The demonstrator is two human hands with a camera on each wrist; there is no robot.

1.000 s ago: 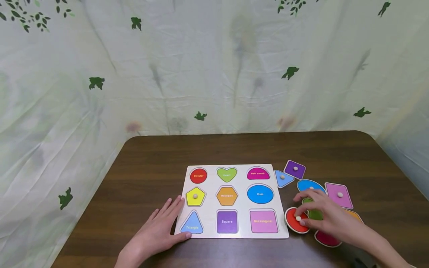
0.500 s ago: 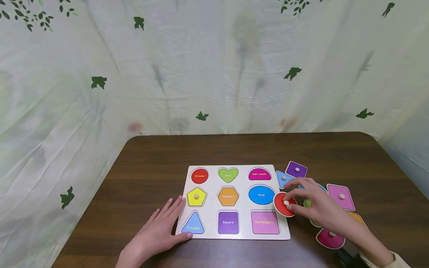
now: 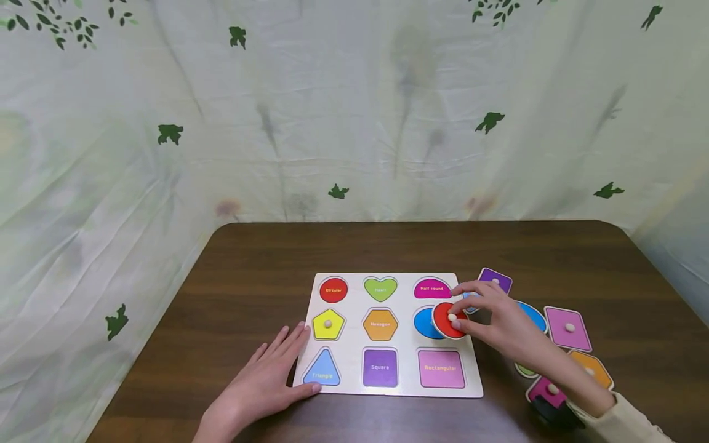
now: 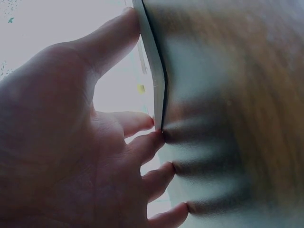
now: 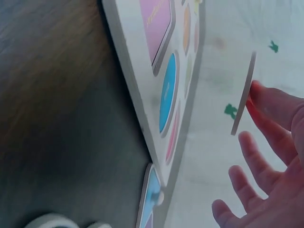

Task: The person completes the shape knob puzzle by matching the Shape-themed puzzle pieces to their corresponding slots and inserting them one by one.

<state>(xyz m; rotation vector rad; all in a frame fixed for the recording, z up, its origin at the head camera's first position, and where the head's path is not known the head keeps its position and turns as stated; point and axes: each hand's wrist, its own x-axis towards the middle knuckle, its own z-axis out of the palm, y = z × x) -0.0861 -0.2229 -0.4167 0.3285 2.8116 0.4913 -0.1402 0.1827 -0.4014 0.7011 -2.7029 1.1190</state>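
Your right hand (image 3: 501, 317) pinches the knob of the red circular piece (image 3: 445, 326) between thumb and finger. The right wrist view shows this piece edge-on, raised clear of the puzzle board (image 3: 354, 375); in the head view it overlaps the right part of the blue "Oval" recess (image 3: 424, 323).

Your left hand (image 3: 263, 381) is released, fingers extended along the board's left edge, thumb at the near left corner.

The board lies flat on the desk (image 3: 277, 252). The yellow pentagon piece (image 3: 328, 330) is seated at the left of the middle row. The red "Circular" recess (image 3: 333, 294) is at the far left corner.

To the right of the board, locate the loose pieces: the light blue triangle piece (image 5: 150, 190), partly covered by your right hand in the head view; the purple square piece (image 3: 490, 275); the blue oval piece (image 3: 533, 315); the pink rectangular piece (image 3: 565, 337); the orange piece (image 3: 584, 360); the magenta piece (image 3: 545, 392); and a green piece (image 3: 523, 371), mostly hidden beneath your right forearm.
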